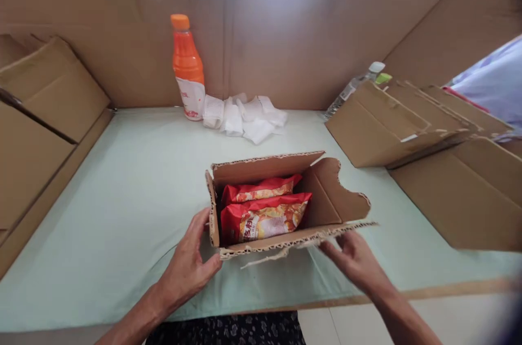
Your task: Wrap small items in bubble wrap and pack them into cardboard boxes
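An open cardboard box (336, 192) with torn, ragged edges stands in the middle near the front of the table. Two red snack packets (267, 218) lie inside it, side by side toward the left end. My left hand (191, 258) grips the box's left front corner, the thumb at the front and the fingers along the left wall. At the right front, my right hand (354, 258) holds the box low down; its fingertips are partly hidden by the front wall. A thin torn strip of cardboard hangs off the front rim.
An orange-capped bottle (188, 67) stands at the back beside crumpled white tissues (248, 116). Cardboard boxes (379, 122) occupy the right side, with a clear plastic bottle (353, 89) behind them. More cardboard (44, 116) lines the left. A pale green cloth (134, 187) covers the table.
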`<action>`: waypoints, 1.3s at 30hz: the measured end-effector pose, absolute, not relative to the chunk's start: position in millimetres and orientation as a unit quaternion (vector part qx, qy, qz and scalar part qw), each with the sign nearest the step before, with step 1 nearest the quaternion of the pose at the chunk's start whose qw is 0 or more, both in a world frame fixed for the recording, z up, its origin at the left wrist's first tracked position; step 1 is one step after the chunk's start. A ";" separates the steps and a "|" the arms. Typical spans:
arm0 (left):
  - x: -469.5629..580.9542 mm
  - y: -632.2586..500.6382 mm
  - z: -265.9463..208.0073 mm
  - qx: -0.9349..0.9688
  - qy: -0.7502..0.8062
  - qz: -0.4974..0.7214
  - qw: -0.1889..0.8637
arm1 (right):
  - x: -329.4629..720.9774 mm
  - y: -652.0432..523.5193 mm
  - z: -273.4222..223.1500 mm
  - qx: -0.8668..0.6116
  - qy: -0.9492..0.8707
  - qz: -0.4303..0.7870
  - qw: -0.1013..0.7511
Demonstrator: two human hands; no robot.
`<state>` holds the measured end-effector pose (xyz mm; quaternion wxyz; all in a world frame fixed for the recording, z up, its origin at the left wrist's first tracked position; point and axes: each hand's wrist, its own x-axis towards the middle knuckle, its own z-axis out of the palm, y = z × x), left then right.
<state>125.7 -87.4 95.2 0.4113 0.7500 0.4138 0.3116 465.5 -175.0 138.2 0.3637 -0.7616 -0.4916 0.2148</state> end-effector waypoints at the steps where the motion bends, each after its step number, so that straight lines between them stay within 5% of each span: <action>1: 127.1 -83.3 95.1 0.742 0.423 0.315 0.413 | 461.7 -168.0 128.9 -0.758 -0.502 0.228 0.348; 13: 35.1 83.9 96.4 0.541 0.571 0.516 0.338 | 337.7 53.9 91.4 -0.488 -0.661 0.366 0.437; 18: 21.1 128.6 84.7 0.526 0.565 0.534 0.344 | 333.8 112.5 80.0 -0.503 -0.719 0.266 0.400; 21: 21.7 136.9 68.6 0.539 0.579 0.513 0.334 | 346.3 145.9 90.9 -0.541 -0.755 0.161 0.334; 24: 22.0 136.3 57.5 0.542 0.596 0.505 0.310 | 349.2 183.4 104.5 -0.564 -0.806 0.036 0.177; 29: 22.8 133.0 57.8 0.539 0.607 0.501 0.299 | 354.4 224.4 110.4 -0.599 -0.800 -0.016 0.035; 36: 22.8 132.5 57.8 0.545 0.594 0.515 0.294 | 402.3 194.0 116.6 -0.678 -0.733 -0.016 0.049; 39: 23.2 135.4 59.1 0.552 0.587 0.505 0.311 | 396.0 167.0 113.3 -0.655 -0.739 0.029 0.155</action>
